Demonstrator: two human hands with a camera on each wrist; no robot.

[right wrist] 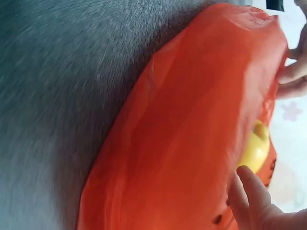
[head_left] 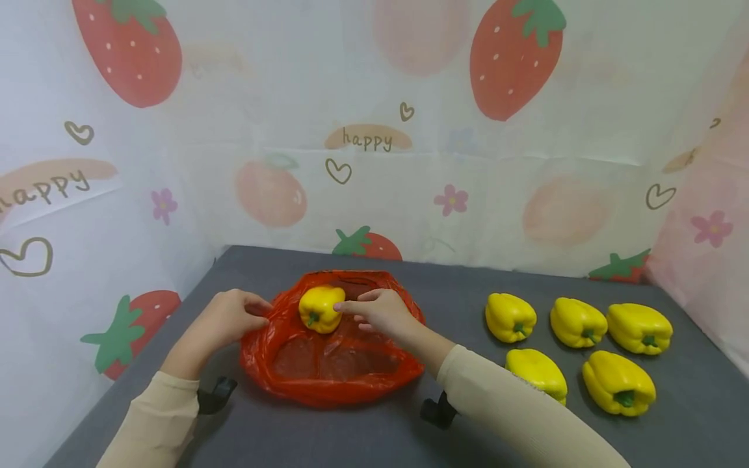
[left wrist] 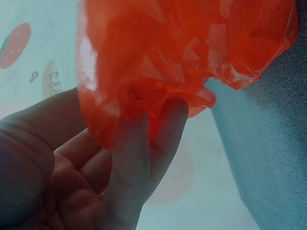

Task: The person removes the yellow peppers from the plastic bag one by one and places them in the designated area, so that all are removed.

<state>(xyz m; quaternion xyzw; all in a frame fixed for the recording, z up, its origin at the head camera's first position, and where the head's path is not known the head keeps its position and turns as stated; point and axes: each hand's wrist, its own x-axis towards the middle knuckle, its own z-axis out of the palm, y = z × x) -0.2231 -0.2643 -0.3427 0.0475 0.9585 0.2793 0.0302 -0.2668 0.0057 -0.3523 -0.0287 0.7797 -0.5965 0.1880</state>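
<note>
A red plastic bag (head_left: 330, 393) lies on the dark table with its mouth spread wide. Inside, toward the back left, sits a yellow bell pepper (head_left: 318, 304) with its green stem facing me. My left hand (head_left: 231, 318) pinches the bag's left rim; in the left wrist view the thin plastic (left wrist: 158, 43) passes between thumb and fingers. Over the bag's right side reaches my right hand (head_left: 383, 313), fingers extended, a fingertip right at the pepper's right edge. The right wrist view shows that fingertip beside the pepper (right wrist: 256, 152), partly hidden behind the bag wall (right wrist: 177, 124).
Several more yellow bell peppers stand at the right of the table (head_left: 462, 416), one (head_left: 535, 370) partly covered by my right sleeve. Behind and at both sides hangs a white cloth (head_left: 374, 208) printed with strawberries and hearts. Black straps circle both wrists.
</note>
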